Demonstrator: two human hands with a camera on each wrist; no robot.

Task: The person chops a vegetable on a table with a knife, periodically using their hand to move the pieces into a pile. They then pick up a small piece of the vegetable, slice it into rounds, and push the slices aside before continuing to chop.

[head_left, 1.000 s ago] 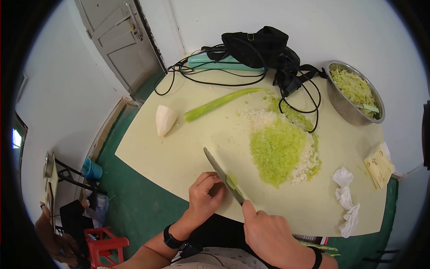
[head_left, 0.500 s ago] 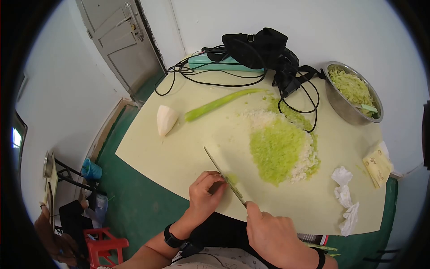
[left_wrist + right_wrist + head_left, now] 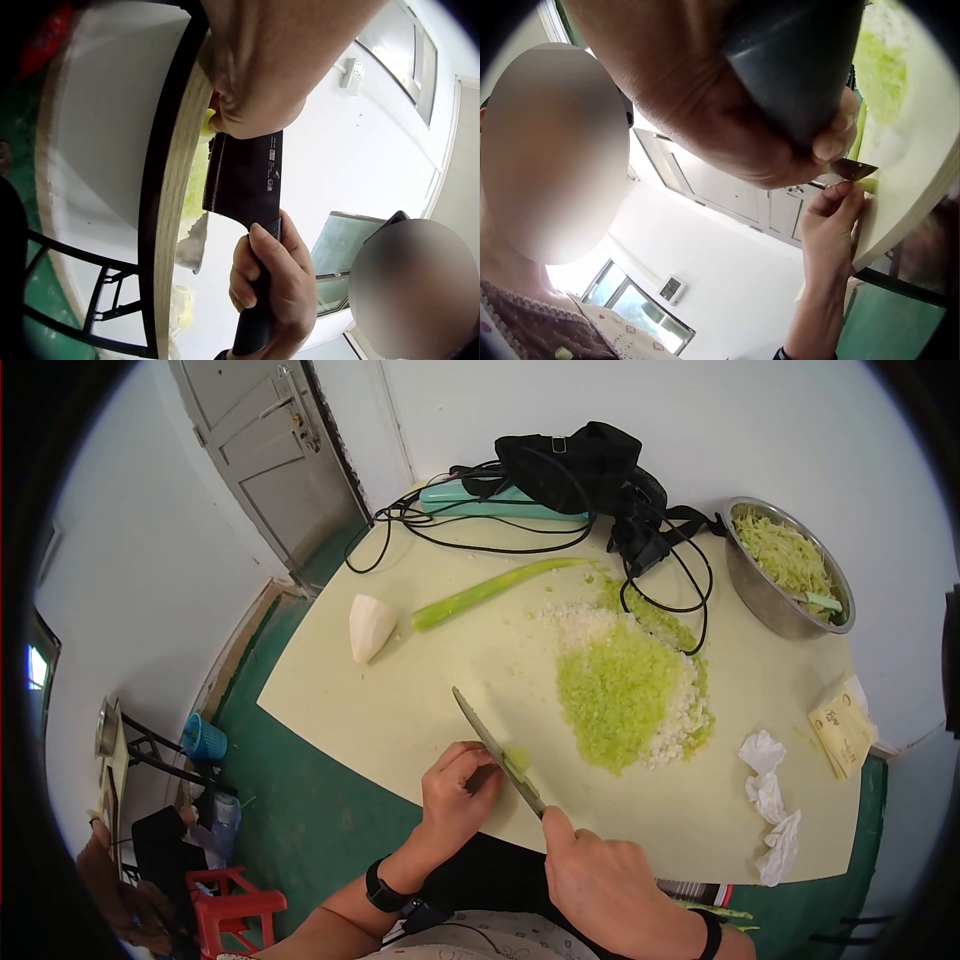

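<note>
In the head view the right hand (image 3: 610,885) grips the handle of a wide knife (image 3: 490,742), its blade slanting up and left over the table's near part. The left hand (image 3: 460,790) has bent fingers against the blade's left side. A small green piece (image 3: 518,758) lies by the blade's right side. In the right wrist view the left fingers pinch a green piece (image 3: 868,184) beside the blade (image 3: 853,169). The left wrist view shows the broad dark blade (image 3: 246,176) close to the left hand (image 3: 262,75), with the right hand (image 3: 281,289) round the handle.
Right of the knife lies a chopped green and white pile (image 3: 620,695). Behind are a green stalk (image 3: 480,597), a white chunk (image 3: 372,628), and a black bag (image 3: 575,465) with cables. A steel bowl (image 3: 775,595), tissue pack (image 3: 843,730) and crumpled tissues (image 3: 768,798) are at right.
The knife tilted and shifted slightly right half a second ago, and now stands back near its earlier place with its blade face showing. The left hand has barely moved.
</note>
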